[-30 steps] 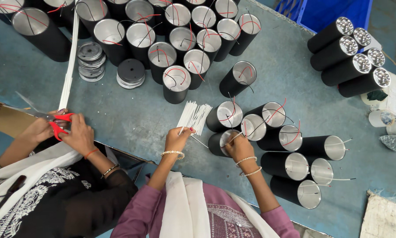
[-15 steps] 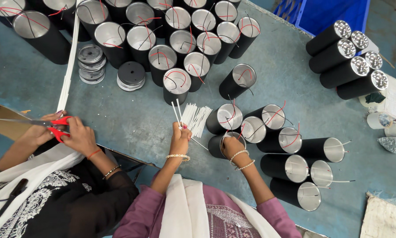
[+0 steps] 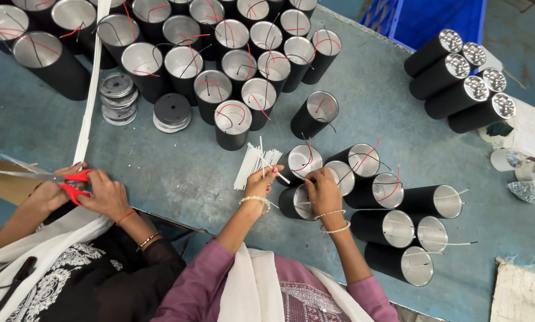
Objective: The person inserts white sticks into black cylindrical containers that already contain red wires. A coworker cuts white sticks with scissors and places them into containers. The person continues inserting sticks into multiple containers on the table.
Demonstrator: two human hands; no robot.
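Grey-blue worktable (image 3: 178,173), crowded with black cylinders. Left hand (image 3: 260,186) pinched one thin white sleeve (image 3: 261,156) at frame centre; right hand (image 3: 323,189) gripped a lying black metal cylinder (image 3: 296,201) beside it.

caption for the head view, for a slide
Left hand lifts a thin white sleeve from a pile; right hand steadies a black cylindrical metal housing.

On the grey-blue worktop (image 3: 178,173) before me: upright black cylinder housings (image 3: 231,125) massed at the far edge, others (image 3: 422,203) lying on their sides at right, stacked metal discs (image 3: 117,95), black discs (image 3: 172,111), and white sleeves (image 3: 252,167).
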